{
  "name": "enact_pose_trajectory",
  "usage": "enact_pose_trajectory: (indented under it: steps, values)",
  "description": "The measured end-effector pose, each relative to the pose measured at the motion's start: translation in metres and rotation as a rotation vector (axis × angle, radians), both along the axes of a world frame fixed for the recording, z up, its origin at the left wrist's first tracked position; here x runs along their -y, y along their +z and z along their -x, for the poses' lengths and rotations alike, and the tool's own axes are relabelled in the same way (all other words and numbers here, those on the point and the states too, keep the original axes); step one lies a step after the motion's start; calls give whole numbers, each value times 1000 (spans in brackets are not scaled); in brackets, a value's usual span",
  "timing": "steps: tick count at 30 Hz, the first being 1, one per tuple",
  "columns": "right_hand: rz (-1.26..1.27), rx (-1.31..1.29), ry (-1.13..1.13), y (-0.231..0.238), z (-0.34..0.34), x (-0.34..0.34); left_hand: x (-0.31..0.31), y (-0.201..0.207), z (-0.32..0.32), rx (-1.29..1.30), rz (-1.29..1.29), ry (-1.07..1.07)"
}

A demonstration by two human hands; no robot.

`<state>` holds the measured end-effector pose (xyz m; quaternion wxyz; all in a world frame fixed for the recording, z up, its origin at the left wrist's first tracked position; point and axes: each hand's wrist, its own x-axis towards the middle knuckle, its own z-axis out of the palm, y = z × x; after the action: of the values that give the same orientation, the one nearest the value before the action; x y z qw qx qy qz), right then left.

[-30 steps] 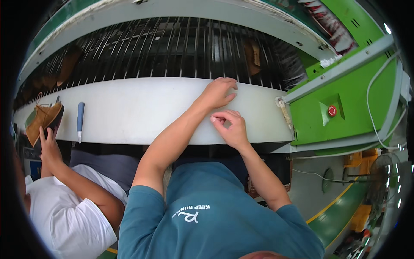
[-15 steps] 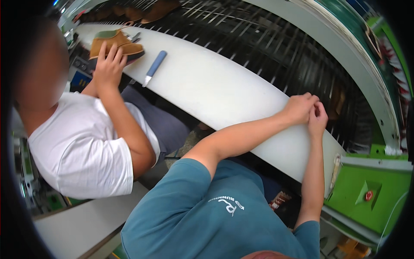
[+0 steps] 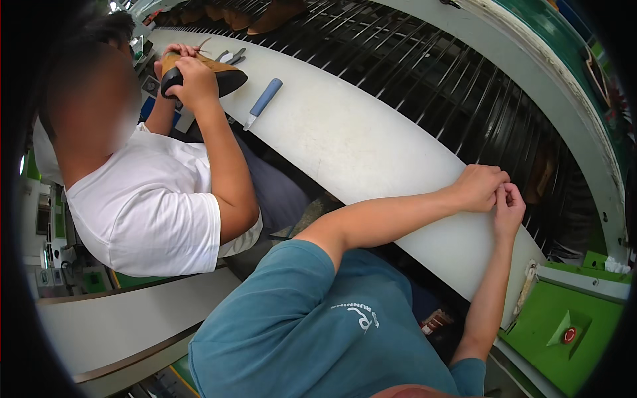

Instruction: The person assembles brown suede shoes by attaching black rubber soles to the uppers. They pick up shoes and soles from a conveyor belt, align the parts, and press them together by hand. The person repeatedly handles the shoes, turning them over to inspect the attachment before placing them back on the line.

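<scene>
My left hand [image 3: 479,188] is bent over the far edge of a long white board [image 3: 358,132], fingers curled in. Beside it is my right hand [image 3: 509,207], with thumb and fingers pinched together. The fingertips of both hands meet. Anything held between them is too small or hidden to make out. To my left, a co-worker in a white shirt [image 3: 146,199] grips a tan shoe with a dark sole [image 3: 229,79] in both hands. A blue-handled knife [image 3: 265,97] lies on the board between us, and dark-handled pliers or cutters [image 3: 232,57] lie beyond the shoe.
Behind the board runs a rack of metal rollers [image 3: 405,66] with several brown shoes [image 3: 275,16] at its far left. A pale curved machine frame [image 3: 544,73] arches over it. At right stands a green panel with a red button [image 3: 568,335]. A bench [image 3: 133,318] is behind the co-worker.
The co-worker has raised and turned the shoe, and a second hand now shows on it. My hands remain together at the board's far edge. The whole view has shifted slightly.
</scene>
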<state>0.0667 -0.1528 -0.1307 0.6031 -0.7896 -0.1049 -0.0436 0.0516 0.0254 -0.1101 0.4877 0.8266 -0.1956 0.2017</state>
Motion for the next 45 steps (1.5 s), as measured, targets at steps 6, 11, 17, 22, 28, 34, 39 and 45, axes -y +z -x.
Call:
enact_pose_trajectory:
  steps: [6, 11, 17, 22, 28, 34, 39, 45]
  values:
    - [5, -17, 25, 2, 1, 3, 3, -2, -2, 3, -21, -1]
    - [19, -21, 21, -1, 1, 7, 4, -4, -2, 21, -20, -8]
    - [8, -10, 13, 0, 2, 7, 4, -4, -1, 11, -9, -15]
    - [-6, -1, 15, -5, 1, 10, 5, -3, 0, 13, -16, -11]
    - [-17, -21, 32, -5, -1, 14, 7, -3, -1, -4, -24, -13]
    - [0, 1, 53, -5, -1, 14, 6, 0, -1, -41, -64, -28]
    - [-80, 21, -61, -4, 5, 7, 7, 6, 3, -1, -4, -23]
    - [-365, 144, -3, 34, 13, -6, 2, 31, 7, 75, 131, -20]
